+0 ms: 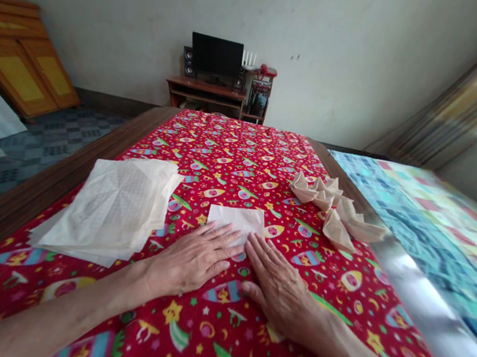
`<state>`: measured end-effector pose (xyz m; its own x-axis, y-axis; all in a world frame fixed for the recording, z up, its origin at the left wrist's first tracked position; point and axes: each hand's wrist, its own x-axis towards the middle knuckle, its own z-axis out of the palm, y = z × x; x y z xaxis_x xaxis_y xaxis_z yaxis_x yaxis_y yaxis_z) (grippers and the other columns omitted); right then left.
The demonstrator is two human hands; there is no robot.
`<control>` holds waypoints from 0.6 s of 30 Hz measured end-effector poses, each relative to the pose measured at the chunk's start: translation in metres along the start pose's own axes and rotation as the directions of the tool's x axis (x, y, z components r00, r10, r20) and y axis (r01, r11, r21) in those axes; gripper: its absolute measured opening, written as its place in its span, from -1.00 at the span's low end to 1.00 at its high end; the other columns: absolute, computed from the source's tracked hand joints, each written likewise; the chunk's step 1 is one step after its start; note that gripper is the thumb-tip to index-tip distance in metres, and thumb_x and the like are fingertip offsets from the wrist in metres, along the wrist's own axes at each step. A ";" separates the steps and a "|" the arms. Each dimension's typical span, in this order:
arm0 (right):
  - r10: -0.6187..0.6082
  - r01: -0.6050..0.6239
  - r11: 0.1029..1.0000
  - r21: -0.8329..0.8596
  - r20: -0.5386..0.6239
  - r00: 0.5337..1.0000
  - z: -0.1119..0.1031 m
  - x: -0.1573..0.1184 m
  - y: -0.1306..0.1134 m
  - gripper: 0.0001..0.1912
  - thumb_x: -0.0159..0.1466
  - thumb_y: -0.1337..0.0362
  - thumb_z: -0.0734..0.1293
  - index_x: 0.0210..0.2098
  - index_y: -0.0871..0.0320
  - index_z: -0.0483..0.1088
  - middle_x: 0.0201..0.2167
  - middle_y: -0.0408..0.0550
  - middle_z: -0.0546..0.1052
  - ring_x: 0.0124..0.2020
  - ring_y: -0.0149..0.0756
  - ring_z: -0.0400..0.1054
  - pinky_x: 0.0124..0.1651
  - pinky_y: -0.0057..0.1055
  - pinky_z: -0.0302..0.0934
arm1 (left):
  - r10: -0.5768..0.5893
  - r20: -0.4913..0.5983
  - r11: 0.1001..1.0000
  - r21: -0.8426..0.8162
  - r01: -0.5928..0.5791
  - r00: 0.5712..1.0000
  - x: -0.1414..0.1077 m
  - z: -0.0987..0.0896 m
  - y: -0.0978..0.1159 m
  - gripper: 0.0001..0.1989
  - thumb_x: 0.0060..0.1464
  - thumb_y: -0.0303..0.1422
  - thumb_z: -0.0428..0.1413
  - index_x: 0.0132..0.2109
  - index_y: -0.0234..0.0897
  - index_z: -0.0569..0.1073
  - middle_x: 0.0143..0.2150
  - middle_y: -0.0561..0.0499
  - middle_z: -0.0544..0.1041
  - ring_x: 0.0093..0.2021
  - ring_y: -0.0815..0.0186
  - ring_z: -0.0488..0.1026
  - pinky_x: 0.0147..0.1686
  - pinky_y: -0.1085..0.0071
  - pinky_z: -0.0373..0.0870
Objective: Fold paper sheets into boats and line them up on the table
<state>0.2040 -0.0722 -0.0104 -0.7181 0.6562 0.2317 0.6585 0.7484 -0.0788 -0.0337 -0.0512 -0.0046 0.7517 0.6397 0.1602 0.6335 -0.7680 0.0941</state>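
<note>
A small white folded paper (236,217) lies flat on the red patterned cloth (205,330) in the middle. My left hand (196,256) rests palm down with its fingers stretched over the paper's near left part. Beside it, my right hand (276,281) lies flat, fingertips at the paper's near right corner. Neither hand grips anything. On the left is a stack of thin creased sheets (111,207). Several folded paper shapes (341,219) sit at the right side of the cloth.
Past the table's far edge stands a small desk (207,90) with a monitor (216,55) and speakers. A wooden cabinet (22,60) is at the far left. Along the right lies a surface with a blue checked cover (415,231), near a curtain (462,105).
</note>
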 end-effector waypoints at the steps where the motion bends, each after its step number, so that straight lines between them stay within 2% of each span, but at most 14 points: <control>1: 0.008 -0.008 1.000 0.002 0.005 1.000 -0.002 -0.002 0.001 -0.36 0.35 0.09 0.12 0.29 0.37 -0.01 0.29 0.22 0.05 0.33 -0.10 -0.15 0.28 -0.13 0.01 | -0.006 0.008 1.000 0.008 0.006 1.000 -0.003 -0.001 -0.001 -0.57 0.29 -0.28 -0.16 0.27 -0.11 0.14 0.34 0.04 0.11 0.34 0.24 -0.01 0.27 0.17 0.00; 10: 0.046 -0.047 0.996 -0.076 -0.008 0.999 -0.004 -0.010 0.000 -0.41 0.36 0.11 0.11 0.27 0.35 0.06 0.28 0.19 0.10 0.32 -0.10 -0.12 0.29 -0.10 0.00 | -0.052 -0.014 0.999 0.011 0.052 0.999 -0.032 -0.005 -0.015 -0.59 0.30 -0.29 -0.16 0.26 -0.04 0.16 0.28 0.14 0.22 0.31 0.31 0.07 0.28 0.21 -0.05; 15: 0.059 -0.070 0.987 -0.142 -0.083 0.995 -0.006 -0.012 -0.005 -0.48 0.36 0.16 0.13 0.20 0.38 0.18 0.20 0.23 0.25 0.26 -0.07 0.07 0.24 -0.09 0.09 | -0.073 -0.047 0.996 0.046 0.075 0.996 -0.048 -0.011 -0.017 -0.58 0.27 -0.32 -0.12 0.25 -0.03 0.17 0.26 0.11 0.25 0.27 0.29 0.15 0.24 0.20 0.05; 18: 0.066 -0.100 0.971 -0.215 -0.157 0.985 -0.004 -0.005 -0.012 -0.55 0.36 0.17 0.14 0.09 0.38 0.31 0.08 0.26 0.39 0.15 -0.02 0.23 0.20 0.00 0.10 | -0.071 -0.070 0.994 0.080 0.076 0.995 -0.052 -0.014 -0.017 -0.60 0.25 -0.33 -0.08 0.21 -0.06 0.24 0.23 0.08 0.30 0.23 0.25 0.23 0.19 0.18 0.14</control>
<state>0.2007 -0.0848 -0.0068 -0.6285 0.6810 0.3757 0.7597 0.6411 0.1089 -0.0858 -0.0721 -0.0007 0.6904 0.6886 0.2216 0.7015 -0.7121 0.0273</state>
